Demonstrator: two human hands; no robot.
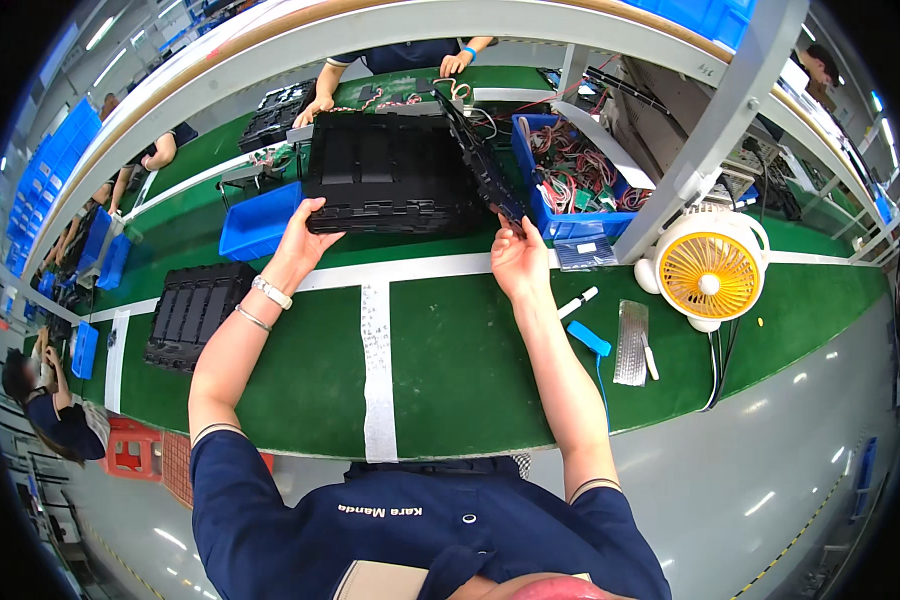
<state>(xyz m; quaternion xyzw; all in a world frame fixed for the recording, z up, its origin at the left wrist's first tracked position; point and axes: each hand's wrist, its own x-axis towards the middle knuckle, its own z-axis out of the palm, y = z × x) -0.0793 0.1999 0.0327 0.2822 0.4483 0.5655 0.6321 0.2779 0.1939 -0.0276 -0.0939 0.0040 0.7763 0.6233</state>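
Observation:
Both my arms reach forward over the green bench. My left hand (304, 240) is closed on the near left corner of a large black plastic case (390, 165), thumb on top. The case is tipped up so its ribbed face shows. At its right side, my right hand (519, 256) pinches the lower end of a thin black panel (478, 160), which stands steeply tilted. Whether case and panel are joined, I cannot tell. A second black ribbed case (198, 316) lies on the bench beside my left forearm.
A blue bin (530, 170) of wires and circuit boards stands right of the panel. Left is a blue tray (260, 222). A yellow-white fan (708, 278), marker (578, 302) and blue tool (589, 338) sit right. A metal post (710, 135) rises nearby. Opposite, a co-worker's hands (315, 108) handle wires.

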